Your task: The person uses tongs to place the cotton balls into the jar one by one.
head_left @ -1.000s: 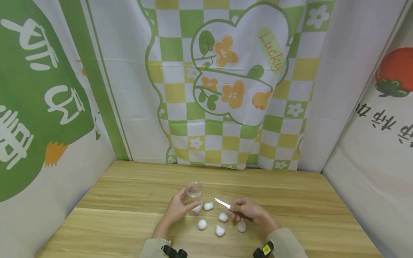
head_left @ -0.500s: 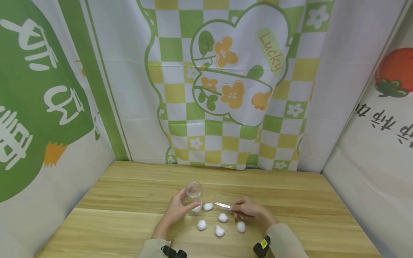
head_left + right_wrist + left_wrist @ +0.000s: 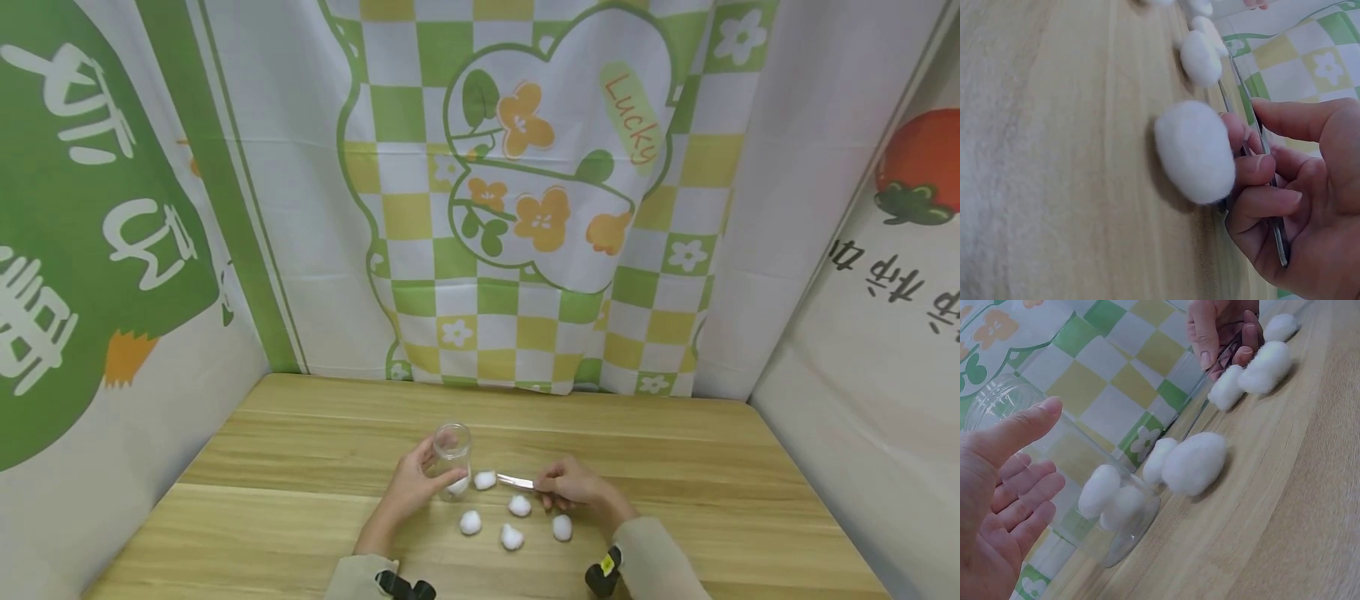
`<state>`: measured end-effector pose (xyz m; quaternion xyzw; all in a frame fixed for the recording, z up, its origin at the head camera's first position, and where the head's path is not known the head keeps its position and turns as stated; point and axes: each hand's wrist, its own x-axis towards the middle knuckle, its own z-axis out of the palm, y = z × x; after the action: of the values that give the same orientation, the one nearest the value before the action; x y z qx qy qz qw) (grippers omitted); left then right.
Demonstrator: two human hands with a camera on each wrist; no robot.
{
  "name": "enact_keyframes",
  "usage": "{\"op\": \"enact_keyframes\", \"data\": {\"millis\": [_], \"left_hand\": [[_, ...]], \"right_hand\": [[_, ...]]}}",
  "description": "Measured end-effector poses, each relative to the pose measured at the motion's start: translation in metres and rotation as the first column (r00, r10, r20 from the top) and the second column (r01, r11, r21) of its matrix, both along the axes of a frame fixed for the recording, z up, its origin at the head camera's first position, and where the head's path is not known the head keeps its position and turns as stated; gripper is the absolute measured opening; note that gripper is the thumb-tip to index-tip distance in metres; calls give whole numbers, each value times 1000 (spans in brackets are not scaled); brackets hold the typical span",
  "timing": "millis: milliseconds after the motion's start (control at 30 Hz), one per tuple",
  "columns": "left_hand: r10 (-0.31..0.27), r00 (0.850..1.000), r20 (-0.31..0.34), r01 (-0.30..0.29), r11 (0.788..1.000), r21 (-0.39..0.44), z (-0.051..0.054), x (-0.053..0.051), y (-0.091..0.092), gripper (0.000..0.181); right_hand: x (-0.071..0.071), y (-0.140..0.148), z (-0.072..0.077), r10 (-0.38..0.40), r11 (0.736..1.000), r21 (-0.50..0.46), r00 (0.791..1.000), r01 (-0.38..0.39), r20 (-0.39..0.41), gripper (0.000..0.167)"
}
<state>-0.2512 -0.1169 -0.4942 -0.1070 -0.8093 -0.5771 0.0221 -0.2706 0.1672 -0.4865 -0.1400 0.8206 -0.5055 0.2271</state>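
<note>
A clear glass jar (image 3: 452,454) stands upright on the table, held round its side by my left hand (image 3: 415,485). In the left wrist view two cotton balls (image 3: 1100,491) lie at the jar's bottom. My right hand (image 3: 576,483) pinches metal tweezers (image 3: 516,482), whose tips point left beside a cotton ball (image 3: 485,480) just right of the jar. Whether the tips touch it I cannot tell. In the right wrist view the tweezers (image 3: 1264,144) run between thumb and curled fingers, near a large cotton ball (image 3: 1195,152).
Several more cotton balls lie on the wooden table (image 3: 315,450) between and in front of the hands, one (image 3: 562,527) just below my right hand. A printed curtain (image 3: 525,333) hangs behind the table's back edge.
The tweezers have turned from a slant to nearly level, and their tips have come down beside the cotton ball near the jar. My left hand and the jar have stayed in place.
</note>
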Motion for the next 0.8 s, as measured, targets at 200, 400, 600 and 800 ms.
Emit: {"op": "enact_keyframes", "data": {"millis": [200, 400, 600, 800], "left_hand": [[-3, 1000, 7, 2, 1000, 22, 1, 0, 0, 77], [2, 1000, 4, -2, 1000, 31, 0, 0, 0, 74], [-3, 1000, -4, 4, 999, 41, 0, 0, 0, 71], [-16, 1000, -9, 17, 999, 52, -1, -1, -1, 69]], "right_hand": [[-2, -2, -2, 4, 1000, 21, 1000, -4, -11, 25], [-2, -5, -1, 0, 999, 41, 1000, 1, -6, 24], [-3, -9, -1, -17, 999, 51, 1000, 16, 18, 23], [-4, -15, -2, -31, 999, 45, 999, 30, 17, 24]]}}
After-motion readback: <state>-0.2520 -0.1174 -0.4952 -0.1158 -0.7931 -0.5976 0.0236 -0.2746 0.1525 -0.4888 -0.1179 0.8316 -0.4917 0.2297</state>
